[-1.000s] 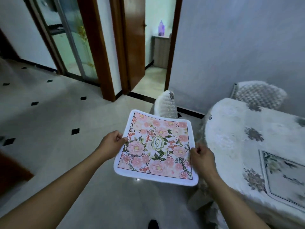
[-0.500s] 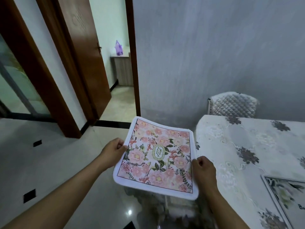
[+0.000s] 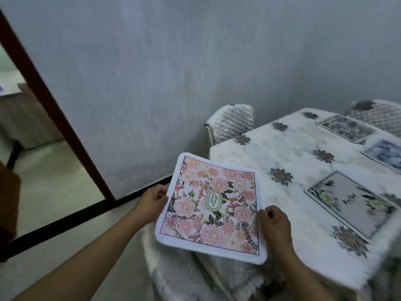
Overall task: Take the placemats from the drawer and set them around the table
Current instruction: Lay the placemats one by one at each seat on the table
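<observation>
I hold a pink floral placemat (image 3: 213,206) with a white border flat in front of me, above the near left corner of the table (image 3: 288,153). My left hand (image 3: 153,199) grips its left edge and my right hand (image 3: 273,220) grips its right edge. The table wears a white lace cloth with grey flowers. Three placemats lie on it: a pale floral one (image 3: 349,204) near me, a blue one (image 3: 384,154) at the right edge of view, and a grey-blue one (image 3: 345,127) at the far side.
A padded white chair (image 3: 232,122) stands at the table's far left corner against the grey wall. Another chair (image 3: 382,115) is at the far right. A white cushioned seat (image 3: 173,270) sits below the held mat. A brown door frame (image 3: 54,109) is on the left.
My view has swung right, away from the doorway and toward the table. The held placemat now hangs by the table's corner, and more of the laid placemats have come into sight.
</observation>
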`<state>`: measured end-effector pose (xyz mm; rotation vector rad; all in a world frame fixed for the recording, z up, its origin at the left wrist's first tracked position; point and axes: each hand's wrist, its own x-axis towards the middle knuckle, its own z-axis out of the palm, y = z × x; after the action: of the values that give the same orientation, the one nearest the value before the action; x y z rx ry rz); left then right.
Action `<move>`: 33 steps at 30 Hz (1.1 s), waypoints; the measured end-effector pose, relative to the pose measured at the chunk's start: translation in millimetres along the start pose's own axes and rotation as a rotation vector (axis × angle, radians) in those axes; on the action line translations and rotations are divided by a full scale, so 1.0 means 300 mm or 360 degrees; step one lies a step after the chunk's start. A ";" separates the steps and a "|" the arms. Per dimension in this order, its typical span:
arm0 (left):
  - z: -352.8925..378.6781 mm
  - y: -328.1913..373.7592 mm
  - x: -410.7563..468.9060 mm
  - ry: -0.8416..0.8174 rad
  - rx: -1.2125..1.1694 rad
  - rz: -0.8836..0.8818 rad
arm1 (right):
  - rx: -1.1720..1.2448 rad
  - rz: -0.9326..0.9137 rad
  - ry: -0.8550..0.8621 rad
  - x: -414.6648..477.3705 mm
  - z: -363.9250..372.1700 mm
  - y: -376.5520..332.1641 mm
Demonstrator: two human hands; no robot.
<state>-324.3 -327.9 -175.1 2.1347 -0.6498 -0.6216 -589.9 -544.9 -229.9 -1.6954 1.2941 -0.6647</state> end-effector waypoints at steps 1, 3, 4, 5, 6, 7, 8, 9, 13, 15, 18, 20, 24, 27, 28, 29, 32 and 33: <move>-0.011 0.007 0.063 -0.0046 0.0030 0.0075 | 0.0017 0.0066 0.0072 -0.022 0.009 -0.002; -0.017 0.038 0.171 -0.0130 0.0111 0.0214 | 0.0027 0.0177 0.0193 -0.063 0.017 -0.005; -0.011 0.054 0.219 -0.0191 0.0142 0.0268 | 0.0014 0.0224 0.0248 -0.080 0.018 -0.003; 0.003 0.072 0.266 -0.0261 0.0171 0.0324 | -0.0003 0.0261 0.0302 -0.095 0.015 0.001; 0.023 0.089 0.310 -0.0329 0.0198 0.0370 | -0.0020 0.0286 0.0346 -0.107 0.008 0.007; 0.046 0.103 0.344 -0.0384 0.0215 0.0397 | -0.0041 0.0302 0.0374 -0.116 0.000 0.012; 0.076 0.124 0.384 -0.0456 0.0225 0.0418 | -0.0058 0.0328 0.0420 -0.119 -0.009 0.020; 0.110 0.142 0.421 -0.0523 0.0237 0.0436 | -0.0065 0.0355 0.0467 -0.118 -0.017 0.026; 0.273 0.235 0.582 -0.0660 0.0316 0.0525 | -0.0049 0.0452 0.0619 -0.046 -0.033 0.075; 0.368 0.281 0.671 -0.0684 0.0363 0.0575 | -0.0028 0.0487 0.0683 0.035 -0.033 0.122; 0.499 0.326 0.816 -0.0694 0.0466 0.0611 | -0.0031 0.0560 0.0707 0.188 -0.014 0.195; 0.581 0.341 0.920 -0.0699 0.0550 0.0634 | -0.0075 0.0608 0.0709 0.297 0.009 0.244; 0.732 0.339 1.103 -0.0694 0.0637 0.0690 | -0.0149 0.0696 0.0683 0.477 0.063 0.317; 0.857 0.303 1.220 -0.0726 0.0697 0.0721 | -0.0238 0.0721 0.0714 0.576 0.104 0.392; 0.899 0.287 1.250 -0.0748 0.0721 0.0745 | -0.0277 0.0729 0.0726 0.603 0.116 0.419; 0.941 0.269 1.278 -0.0764 0.0731 0.0763 | -0.0312 0.0738 0.0733 0.628 0.124 0.446; 1.051 0.219 1.337 -0.0806 0.0733 0.0783 | -0.0552 0.0780 0.0713 0.670 0.152 0.513; 1.078 0.199 1.346 -0.0807 0.0736 0.0790 | -0.0712 0.0787 0.0692 0.673 0.171 0.534</move>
<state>-237.7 -793.4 -391.8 2.0921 -1.6787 -0.7878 -560.5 -731.0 -413.1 -1.5076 2.2116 -0.4784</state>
